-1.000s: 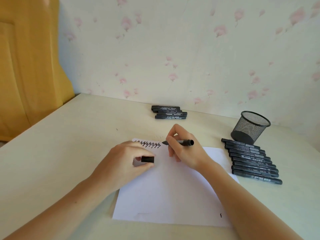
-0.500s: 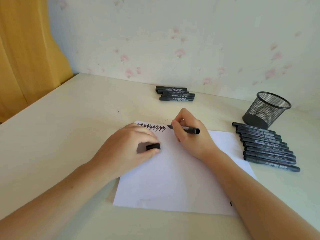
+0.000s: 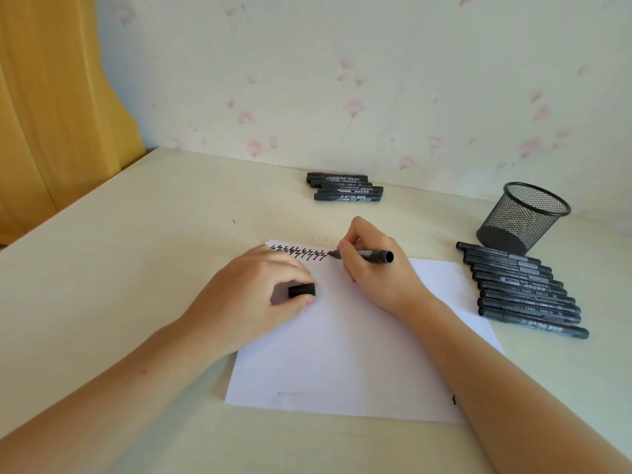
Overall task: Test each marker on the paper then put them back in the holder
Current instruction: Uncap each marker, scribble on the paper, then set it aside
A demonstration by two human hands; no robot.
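On the pale desk, going from the left, the left hand [image 3: 253, 295] rests on the white sheet of paper [image 3: 345, 364] and pinches a short black marker cap [image 3: 301, 290] between thumb and forefinger. Just right of it runs a row of black zigzag test marks [image 3: 299, 253] along the paper's far edge. At the end of that row sits the tip of the uncapped black marker [image 3: 366, 254], gripped in the curled fingers of the right hand [image 3: 376, 268]; its long axis lies roughly left to right, tip pointing left toward the marks, blunt end pointing right. I'd judge the capping turns on this: the cap lies left of and nearer than the tip, close by. Farther back lies a small stack of black markers [image 3: 345, 187]. Rightmost, a row of black markers [image 3: 523, 289] lies beside the black mesh holder [image 3: 523, 217].
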